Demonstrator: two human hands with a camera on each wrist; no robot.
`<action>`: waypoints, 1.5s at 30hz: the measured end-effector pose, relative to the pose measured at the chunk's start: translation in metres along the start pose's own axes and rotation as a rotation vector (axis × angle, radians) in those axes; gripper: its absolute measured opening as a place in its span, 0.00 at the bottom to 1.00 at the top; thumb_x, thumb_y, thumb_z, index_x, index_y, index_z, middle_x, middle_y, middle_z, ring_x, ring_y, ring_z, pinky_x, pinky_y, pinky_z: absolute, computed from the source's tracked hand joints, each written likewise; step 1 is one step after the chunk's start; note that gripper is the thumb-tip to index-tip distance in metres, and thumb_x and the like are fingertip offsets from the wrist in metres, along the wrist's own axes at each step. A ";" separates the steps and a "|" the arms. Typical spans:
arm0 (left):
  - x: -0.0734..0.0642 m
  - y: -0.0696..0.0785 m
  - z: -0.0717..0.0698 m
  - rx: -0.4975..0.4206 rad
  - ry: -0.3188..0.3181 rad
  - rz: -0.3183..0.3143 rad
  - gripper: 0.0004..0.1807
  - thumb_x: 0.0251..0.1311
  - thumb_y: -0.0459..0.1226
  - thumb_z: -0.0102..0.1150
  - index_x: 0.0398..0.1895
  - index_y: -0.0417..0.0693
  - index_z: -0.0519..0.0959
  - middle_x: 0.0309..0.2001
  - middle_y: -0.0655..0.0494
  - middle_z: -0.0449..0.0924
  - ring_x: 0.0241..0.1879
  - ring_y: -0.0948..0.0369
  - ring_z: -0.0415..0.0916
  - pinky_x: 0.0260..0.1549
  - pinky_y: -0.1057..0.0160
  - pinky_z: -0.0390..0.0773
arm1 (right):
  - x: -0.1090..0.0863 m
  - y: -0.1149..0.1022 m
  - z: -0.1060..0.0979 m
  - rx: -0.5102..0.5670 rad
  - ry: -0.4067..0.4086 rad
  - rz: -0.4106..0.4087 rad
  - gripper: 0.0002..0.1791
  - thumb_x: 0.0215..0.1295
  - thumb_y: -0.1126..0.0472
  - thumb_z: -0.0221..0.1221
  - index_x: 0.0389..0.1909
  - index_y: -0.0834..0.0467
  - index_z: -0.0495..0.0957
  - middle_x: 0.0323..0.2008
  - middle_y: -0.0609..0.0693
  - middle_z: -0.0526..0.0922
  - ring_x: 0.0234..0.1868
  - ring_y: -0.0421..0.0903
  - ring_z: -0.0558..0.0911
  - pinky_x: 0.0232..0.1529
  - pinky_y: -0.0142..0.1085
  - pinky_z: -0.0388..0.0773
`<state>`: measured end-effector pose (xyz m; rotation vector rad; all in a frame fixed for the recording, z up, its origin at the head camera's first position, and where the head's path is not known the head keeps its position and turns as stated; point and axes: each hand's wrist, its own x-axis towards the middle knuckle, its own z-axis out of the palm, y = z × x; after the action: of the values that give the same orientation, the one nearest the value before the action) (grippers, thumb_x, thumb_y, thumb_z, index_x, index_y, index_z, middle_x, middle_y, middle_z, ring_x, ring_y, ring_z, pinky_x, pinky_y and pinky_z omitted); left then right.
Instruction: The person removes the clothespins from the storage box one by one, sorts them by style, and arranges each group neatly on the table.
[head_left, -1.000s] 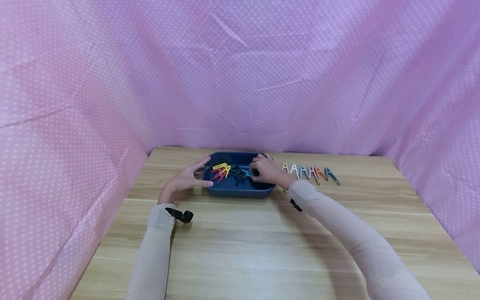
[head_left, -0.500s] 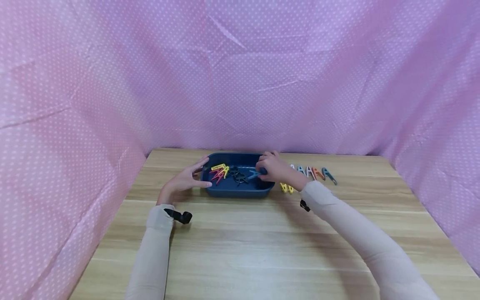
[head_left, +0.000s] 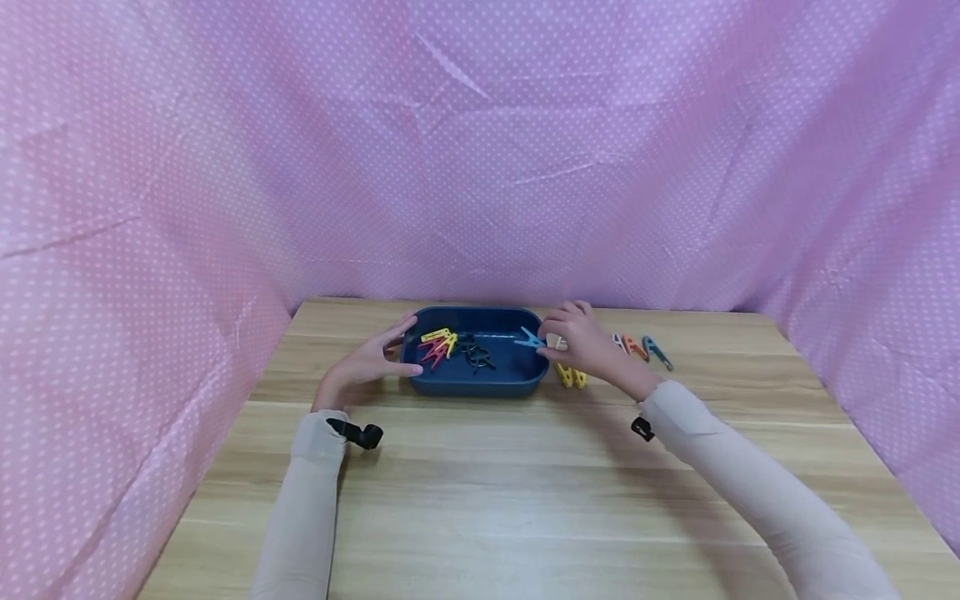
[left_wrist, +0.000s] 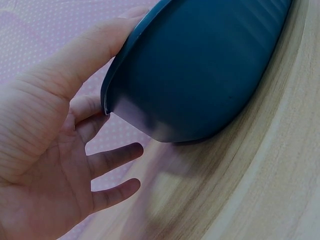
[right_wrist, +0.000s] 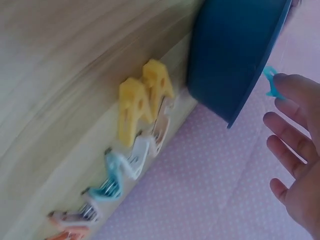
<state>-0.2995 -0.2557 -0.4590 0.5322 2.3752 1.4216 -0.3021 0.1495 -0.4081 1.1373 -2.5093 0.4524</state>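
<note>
A dark blue plastic bin [head_left: 480,388] stands near the table's back edge. My left hand [head_left: 369,358] spans the bin's left end, thumb at the front corner and fingers at the back corner; in the left wrist view its fingers [left_wrist: 117,160] are spread and mostly straight. Over the bin's right rim, my right hand [head_left: 588,342] pinches a light blue clothespin [head_left: 529,339] between thumb and forefinger, its other end pointing left. In the bin lie yellow clothespins [head_left: 435,336], red clothespins [head_left: 432,353] and dark green clothespins [head_left: 478,357].
Right of the bin, two yellow clothespins [right_wrist: 145,100] lie on the wooden table [head_left: 480,492]. Beside them runs a row with white [right_wrist: 137,157], teal [right_wrist: 107,186] and orange clothespins [head_left: 634,347], ending in a blue clothespin [head_left: 657,353]. A pink dotted curtain [head_left: 480,167] hangs behind.
My right hand has lifted the light blue clothespin from inside the bin and carried it right to the rim. The left hand stays at the bin's left end.
</note>
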 end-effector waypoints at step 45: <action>0.003 -0.001 -0.001 0.026 -0.007 0.022 0.55 0.62 0.47 0.71 0.84 0.64 0.44 0.84 0.66 0.32 0.82 0.43 0.41 0.77 0.37 0.49 | -0.118 0.048 -0.006 0.026 -0.019 0.264 0.11 0.53 0.61 0.76 0.30 0.58 0.82 0.36 0.54 0.87 0.45 0.58 0.80 0.60 0.68 0.63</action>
<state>-0.3031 -0.2560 -0.4598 0.5710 2.3925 1.3982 -0.2646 0.2591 -0.4607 0.8246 -2.6887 0.5460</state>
